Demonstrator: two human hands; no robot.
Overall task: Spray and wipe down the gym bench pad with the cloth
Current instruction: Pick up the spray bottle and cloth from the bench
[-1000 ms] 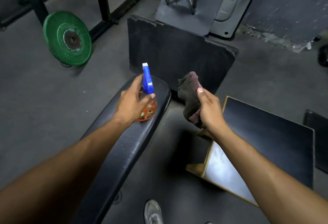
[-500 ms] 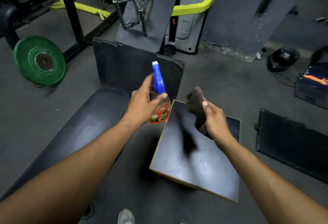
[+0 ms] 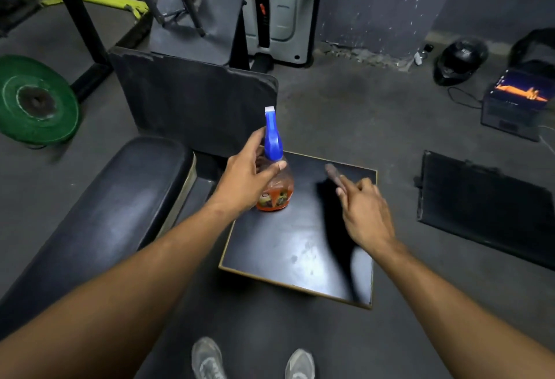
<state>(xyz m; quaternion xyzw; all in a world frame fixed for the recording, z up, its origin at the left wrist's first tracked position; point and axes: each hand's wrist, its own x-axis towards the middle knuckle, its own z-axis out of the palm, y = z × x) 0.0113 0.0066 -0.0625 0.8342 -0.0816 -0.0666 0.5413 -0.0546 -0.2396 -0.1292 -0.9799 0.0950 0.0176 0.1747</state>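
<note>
Gripping the spray bottle (image 3: pixel 274 180) by its slim neck, the left hand (image 3: pixel 246 180) is holding it at the black box's (image 3: pixel 300 258) far left corner; it is looking light and slippery. The right hand (image 3: pixel 365 213) is pinching a soft, blurred cloth (image 3: pixel 332 171). The bench pad (image 3: pixel 120 198) is lying at left.

Low box (image 3: pixel 300 246) sits dead centre. Bench pad (image 3: pixel 99 213) at 9 o'clock of it, running toward 7. Spray bottle (image 3: pixel 274 174) upright over the box's 11 o'clock corner, in the left hand (image 3: pixel 246 177). Right hand (image 3: pixel 365 213) above the box's 2 o'clock side. Weight plate (image 3: pixel 36 99) at 10 o'clock. Floor panel (image 3: pixel 486 207) at 3 o'clock, helmet (image 3: pixel 459 60) at 1 o'clock. Shoes (image 3: pixel 207 357) at 6.
</note>
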